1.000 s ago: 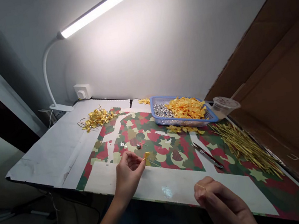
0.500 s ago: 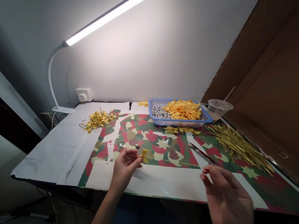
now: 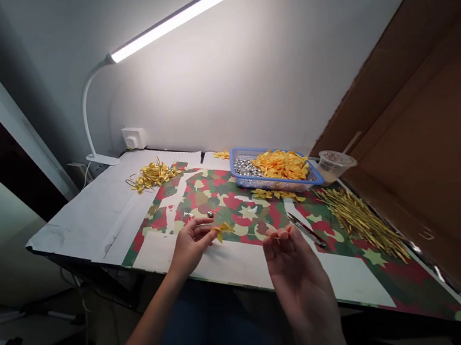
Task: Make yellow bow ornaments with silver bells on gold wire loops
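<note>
My left hand (image 3: 192,246) pinches a yellow ribbon bow (image 3: 223,231) between thumb and fingers, low over the front of the table. Just beyond its fingertips a small silver ball (image 3: 210,214) lies on the patterned paper. My right hand (image 3: 299,279) is held up with the palm toward me, its fingertips pressed together. A faint thin strand seems to show at those fingertips, too fine to make out. Close behind the right hand lies a slim tool with metal tips and dark red handles (image 3: 306,230), like scissors or snips.
A blue basket (image 3: 254,181) holds silver balls and yellow bows. Gold thin strips (image 3: 363,224) lie in a bundle at right, near a clear plastic cup (image 3: 337,159). Looped gold bows (image 3: 154,175) are piled at back left. A lit lamp (image 3: 194,8) hangs above; cardboard (image 3: 430,151) stands at right.
My right hand has moved left, closer to the left hand, and turned its palm toward me. The left hand still pinches the bow, now tilted differently. The view has shifted slightly.
</note>
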`<state>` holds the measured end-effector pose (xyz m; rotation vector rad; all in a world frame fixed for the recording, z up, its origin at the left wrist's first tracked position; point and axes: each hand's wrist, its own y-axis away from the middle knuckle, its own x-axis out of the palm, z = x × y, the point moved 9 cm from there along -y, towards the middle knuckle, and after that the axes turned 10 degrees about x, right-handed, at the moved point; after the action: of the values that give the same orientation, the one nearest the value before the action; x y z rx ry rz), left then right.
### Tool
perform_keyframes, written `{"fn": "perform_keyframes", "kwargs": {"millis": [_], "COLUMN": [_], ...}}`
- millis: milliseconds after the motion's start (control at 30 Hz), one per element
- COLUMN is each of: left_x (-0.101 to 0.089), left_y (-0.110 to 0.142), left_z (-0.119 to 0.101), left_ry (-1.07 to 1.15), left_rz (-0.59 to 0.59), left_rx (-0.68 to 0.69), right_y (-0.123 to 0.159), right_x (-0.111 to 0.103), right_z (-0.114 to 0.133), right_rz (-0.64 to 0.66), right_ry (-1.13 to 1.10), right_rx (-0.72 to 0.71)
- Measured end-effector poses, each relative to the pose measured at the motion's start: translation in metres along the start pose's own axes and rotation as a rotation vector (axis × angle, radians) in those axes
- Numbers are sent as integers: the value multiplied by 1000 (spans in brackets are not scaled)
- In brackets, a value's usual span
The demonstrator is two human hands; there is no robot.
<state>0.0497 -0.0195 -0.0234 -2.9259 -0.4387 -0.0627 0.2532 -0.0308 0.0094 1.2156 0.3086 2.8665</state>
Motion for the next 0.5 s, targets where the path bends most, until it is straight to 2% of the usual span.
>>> {"fn": "perform_keyframes", "kwargs": {"millis": [100, 200, 333, 500], "left_x": [0, 0, 0, 1], "left_y": [2, 4, 4, 5], "left_z": [0, 0, 5, 11], "left_ry": [-19, -37, -48, -43], "left_rz": [-11, -23, -34, -63], "left_rx": [-3, -16, -51, -100], "right_y": [7, 10, 2, -17], "right_x": [2, 1, 5, 7], "right_z": [8, 8, -11, -39], "right_rz": [20, -20, -10, 52], "right_ry": [137, 413, 739, 936], "right_rx": [-87, -201, -253, -197]}}
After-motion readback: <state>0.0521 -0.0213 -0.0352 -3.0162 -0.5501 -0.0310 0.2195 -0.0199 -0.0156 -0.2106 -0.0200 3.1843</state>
